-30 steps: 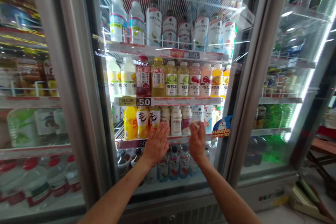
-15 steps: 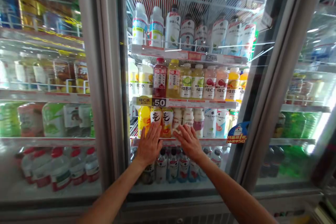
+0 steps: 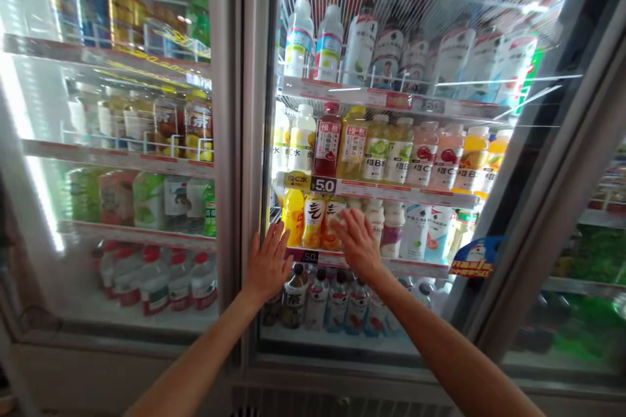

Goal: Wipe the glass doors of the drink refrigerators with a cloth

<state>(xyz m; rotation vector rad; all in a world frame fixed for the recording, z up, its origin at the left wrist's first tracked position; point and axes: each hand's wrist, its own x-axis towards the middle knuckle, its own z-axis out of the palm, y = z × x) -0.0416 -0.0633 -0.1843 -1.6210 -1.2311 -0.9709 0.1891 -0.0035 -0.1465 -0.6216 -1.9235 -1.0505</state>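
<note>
Door glass (image 3: 508, 83): wiping judged underway; left hand (image 3: 268, 264), fingers extended, near left frame (image 3: 253, 143); right hand (image 3: 360, 244) bent at pale wad (image 3: 336, 224), grip cannot be told; steady contact called for next

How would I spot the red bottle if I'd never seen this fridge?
Find the door behind the left hand and right hand, then its shelf with the large 5.0 tag. The red bottle stands just above that tag, beside a yellow bottle. It alone in that row is dark red, cap included.
</note>
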